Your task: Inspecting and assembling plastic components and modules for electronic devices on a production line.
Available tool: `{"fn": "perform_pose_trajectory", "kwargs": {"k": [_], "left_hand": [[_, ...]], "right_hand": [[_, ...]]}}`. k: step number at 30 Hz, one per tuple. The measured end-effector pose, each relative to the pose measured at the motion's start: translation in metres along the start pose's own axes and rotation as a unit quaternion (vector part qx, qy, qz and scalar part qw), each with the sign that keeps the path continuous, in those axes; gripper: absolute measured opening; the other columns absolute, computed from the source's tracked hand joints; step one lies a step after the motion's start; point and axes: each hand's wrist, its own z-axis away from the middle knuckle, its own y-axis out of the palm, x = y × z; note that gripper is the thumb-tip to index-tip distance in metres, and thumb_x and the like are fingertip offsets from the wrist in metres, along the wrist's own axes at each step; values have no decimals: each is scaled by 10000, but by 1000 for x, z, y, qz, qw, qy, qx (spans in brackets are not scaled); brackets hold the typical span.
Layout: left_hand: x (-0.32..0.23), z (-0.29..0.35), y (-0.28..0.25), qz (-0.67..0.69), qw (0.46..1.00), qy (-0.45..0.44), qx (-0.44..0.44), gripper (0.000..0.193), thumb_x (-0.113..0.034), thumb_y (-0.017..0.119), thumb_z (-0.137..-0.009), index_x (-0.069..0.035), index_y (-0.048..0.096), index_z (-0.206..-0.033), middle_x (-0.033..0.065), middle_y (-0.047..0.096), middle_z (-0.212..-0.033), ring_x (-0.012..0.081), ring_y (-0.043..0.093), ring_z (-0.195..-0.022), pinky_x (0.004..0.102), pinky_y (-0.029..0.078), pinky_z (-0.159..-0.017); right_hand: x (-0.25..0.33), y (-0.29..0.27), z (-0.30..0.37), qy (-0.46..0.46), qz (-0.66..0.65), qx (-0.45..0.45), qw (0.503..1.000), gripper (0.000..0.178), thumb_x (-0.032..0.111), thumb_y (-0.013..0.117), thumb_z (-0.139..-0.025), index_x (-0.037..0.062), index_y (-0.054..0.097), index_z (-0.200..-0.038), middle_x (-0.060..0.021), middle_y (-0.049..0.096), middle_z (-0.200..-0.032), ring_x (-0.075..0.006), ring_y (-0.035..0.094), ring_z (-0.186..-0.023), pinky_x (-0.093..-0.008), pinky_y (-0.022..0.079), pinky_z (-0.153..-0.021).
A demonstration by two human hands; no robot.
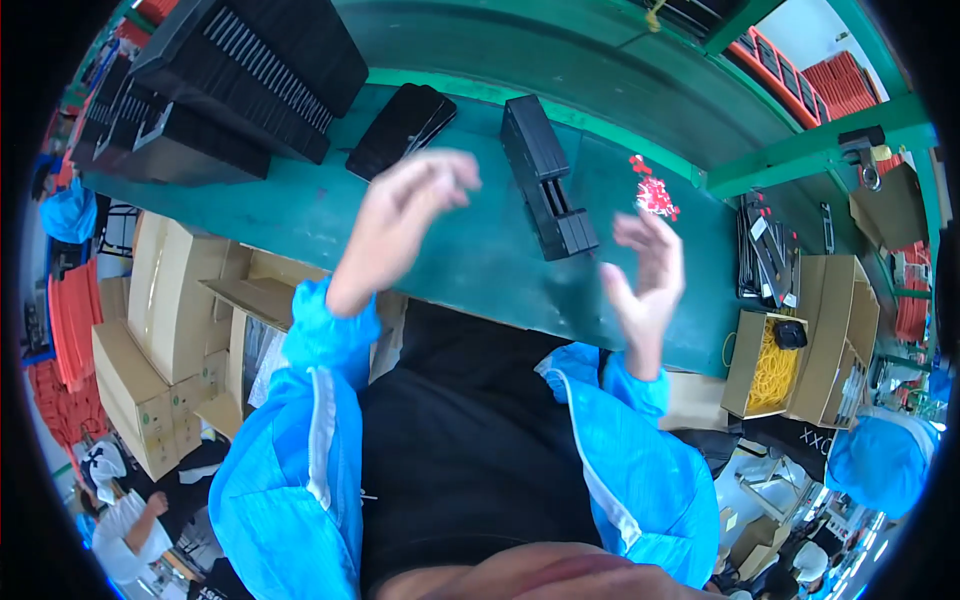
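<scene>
Fingers, left hand [390, 228]: loosely bent and blurred, raised left of centre; no object is made out in them, though whether something small is pinched cannot be told.
Fingers, right hand [650, 280]: curved and spread apart from the thumb, right of centre; nothing is seen to be held.
Black block [537, 140]: laid on the green table [455, 265], upper centre of the frame, between the two hands and apparently touched by neither; a recessed gap is shown in its lower half.
Long axis: inclined from upper left to lower right, with the lower end directed toward the right thumb.
Bearing from the fingers: block placed to the right of the left fingertips, and to the left of the right ones.
Nearer hand: the right, by a narrow margin in the picture; height above the table cannot be judged exactly.
Red and white pieces [655, 197]: heaped just beyond the right fingertips.
Flat black cases [395, 128]: grouped just beyond the left hand.
Yellow loops [772, 370]: contained in a cardboard box [740, 365], lower right.
</scene>
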Motion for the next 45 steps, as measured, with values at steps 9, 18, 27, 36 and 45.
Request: {"fn": "perform_pose_trajectory", "kwargs": {"k": [9,18,27,36,45], "left_hand": [[81,-156,41,2,991,127,-46,296,-257,562,-1070,-7,718,-1100,80,723,-1020,131,652,-983,289,507,-879],[87,-171,95,89,986,142,10,222,-154,591,-1012,12,676,-893,49,669,-799,129,639,-779,292,509,-731],[109,-177,58,275,951,64,124,342,-250,513,-1025,42,690,-1006,114,685,-848,182,655,-771,317,533,-754],[99,-169,68,215,971,32,95,354,-267,517,-1025,38,695,-1005,119,693,-852,173,655,-778,302,532,-739],[96,-168,66,208,972,31,104,354,-270,521,-1026,36,698,-1005,113,693,-851,167,655,-785,300,531,-741]], "right_hand": [[-31,96,8,145,-56,-16,988,708,6,749,-869,19,513,-1536,-86,707,-1177,-79,621,-927,-241,520,-846],[-30,79,33,137,-21,-72,988,705,25,753,-878,-40,494,-1530,-72,737,-1078,-84,642,-874,-244,540,-807],[-66,-21,-47,39,140,83,986,296,102,747,-920,4,741,-1200,-152,755,-1069,-238,721,-972,-347,566,-836],[-139,-45,-123,37,359,115,925,146,152,794,-864,26,805,-937,-163,737,-947,-345,714,-872,-416,572,-792],[-152,-28,-114,15,399,100,911,100,107,723,-919,7,735,-925,-175,740,-939,-345,708,-830,-423,571,-757]]}}
